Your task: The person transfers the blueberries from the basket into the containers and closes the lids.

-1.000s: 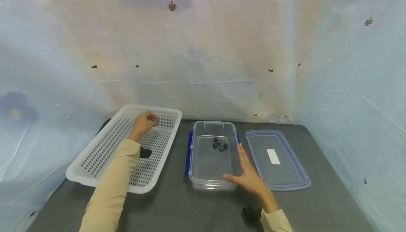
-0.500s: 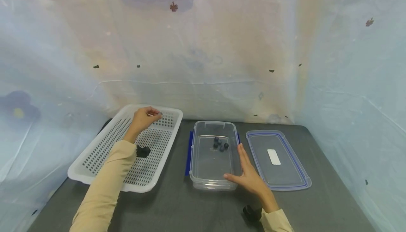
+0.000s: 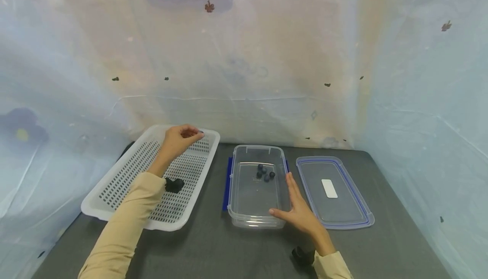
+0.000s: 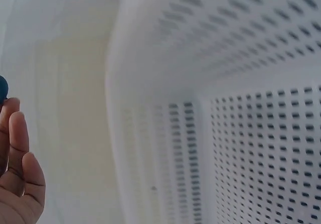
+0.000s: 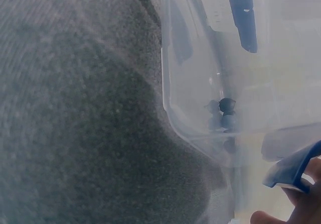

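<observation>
Pinching gently seems to matter most just now: the left hand [image 3: 178,142] holds one dark round berry [image 3: 201,132] between its thumb and fingertips, above the far right part of the white basket [image 3: 173,209]. The left wrist view catches only a sliver of that berry, so how hard the fingers press cannot be told — enough to stop it rolling free, I'd judge, and no more, since a small smooth ball could slip or bruise.

To the right of the basket, the clear container [image 3: 251,202] stands uncovered on the dark surface [image 3: 213,253], with five loose berries [image 3: 264,171] gathered on its floor toward the far end. The basket's rim and the container's near-left wall both lie between the held berry and that cluster. A good path would pass well over both, then dip low before the fingers part — letting go from high up would probably set it bouncing. The left sleeve [image 3: 129,217] crosses the basket, so the forearm should lift clear too.

The right hand [image 3: 301,213] lies along the container's right wall, fingers straight and thumb spread away. Light contact there should steady it; pushing could slide it. The lid [image 3: 345,209], flat beside that hand, is best left alone.
</observation>
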The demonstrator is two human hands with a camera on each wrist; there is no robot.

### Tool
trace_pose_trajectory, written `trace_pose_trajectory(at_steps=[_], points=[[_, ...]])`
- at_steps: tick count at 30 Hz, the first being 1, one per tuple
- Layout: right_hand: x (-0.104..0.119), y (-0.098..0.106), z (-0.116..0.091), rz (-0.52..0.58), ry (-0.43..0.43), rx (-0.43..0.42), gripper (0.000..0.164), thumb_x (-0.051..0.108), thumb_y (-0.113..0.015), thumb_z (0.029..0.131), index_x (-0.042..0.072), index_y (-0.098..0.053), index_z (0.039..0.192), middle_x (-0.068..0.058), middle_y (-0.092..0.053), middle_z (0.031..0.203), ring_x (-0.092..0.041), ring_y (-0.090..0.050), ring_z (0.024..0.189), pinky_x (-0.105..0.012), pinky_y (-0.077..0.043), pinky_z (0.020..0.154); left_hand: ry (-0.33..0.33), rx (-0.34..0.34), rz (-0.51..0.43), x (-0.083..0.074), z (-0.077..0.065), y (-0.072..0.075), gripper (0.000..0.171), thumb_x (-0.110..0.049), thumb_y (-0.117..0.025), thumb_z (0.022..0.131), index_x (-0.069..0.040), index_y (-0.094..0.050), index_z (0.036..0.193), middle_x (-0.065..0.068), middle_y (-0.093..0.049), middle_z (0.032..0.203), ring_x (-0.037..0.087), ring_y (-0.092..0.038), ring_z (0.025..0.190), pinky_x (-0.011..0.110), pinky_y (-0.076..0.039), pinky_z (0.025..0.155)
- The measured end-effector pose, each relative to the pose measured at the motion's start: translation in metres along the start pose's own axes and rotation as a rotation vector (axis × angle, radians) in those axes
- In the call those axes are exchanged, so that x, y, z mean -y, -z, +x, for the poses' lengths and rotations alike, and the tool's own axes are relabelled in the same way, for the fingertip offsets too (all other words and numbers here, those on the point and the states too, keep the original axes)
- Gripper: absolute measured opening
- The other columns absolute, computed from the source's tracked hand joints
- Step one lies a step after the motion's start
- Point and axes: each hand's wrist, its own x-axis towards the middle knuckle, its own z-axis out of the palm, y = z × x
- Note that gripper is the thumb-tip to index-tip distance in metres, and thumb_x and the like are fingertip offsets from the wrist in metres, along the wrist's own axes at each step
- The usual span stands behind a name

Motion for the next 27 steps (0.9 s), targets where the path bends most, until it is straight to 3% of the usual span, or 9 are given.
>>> trace_pose_trajectory(at_steps=[3, 12, 19, 27], points=[[0.001, 0.001, 0.0, 0.001, -0.003, 0.0, 0.117, 0.039, -0.08, 0.076, 0.003, -0.002, 0.155, -0.013, 0.004, 0.161, -0.04, -0.006, 0.144, -0.065, -0.017, 0.106, -0.025, 0.014, -0.02, -0.012, -0.001, -0.005, 0.033, -0.035, -0.071, 0.089, -0.006, -0.069, 0.105, 0.013, -0.069, 0.101, 0.027, -0.064, 0.092, 0.043, -0.051, 0.075], [0.002, 0.0, 0.0, 0.008, -0.009, 0.001, 0.116, 0.039, -0.08, 0.076, 0.004, -0.002, 0.155, -0.013, 0.004, 0.161, -0.041, -0.006, 0.143, -0.066, -0.019, 0.105, 0.025, 0.101, -0.128, -0.037, -0.002, -0.021, 0.034, -0.038, -0.074, 0.086, -0.012, -0.069, 0.107, 0.008, -0.068, 0.106, 0.025, -0.062, 0.1, 0.047, -0.049, 0.084], [0.002, 0.0, 0.0, 0.008, -0.006, 0.002, 0.116, 0.039, -0.08, 0.076, 0.005, -0.002, 0.155, -0.013, 0.004, 0.161, -0.042, -0.006, 0.143, -0.065, -0.021, 0.104, -0.029, 0.151, -0.215, -0.05, -0.002, -0.037, 0.034, -0.033, -0.072, 0.089, -0.011, -0.068, 0.115, 0.006, -0.066, 0.11, 0.023, -0.061, 0.1, 0.044, -0.049, 0.084], [0.001, 0.001, -0.001, 0.015, -0.013, 0.011, 0.116, 0.036, -0.081, 0.076, 0.005, -0.001, 0.155, -0.013, 0.005, 0.161, -0.04, -0.005, 0.144, -0.064, -0.021, 0.105, -0.063, 0.177, -0.247, -0.062, 0.002, -0.062, 0.032, -0.034, -0.072, 0.089, -0.012, -0.07, 0.112, 0.003, -0.068, 0.104, 0.019, -0.061, 0.096, 0.043, -0.05, 0.083]])
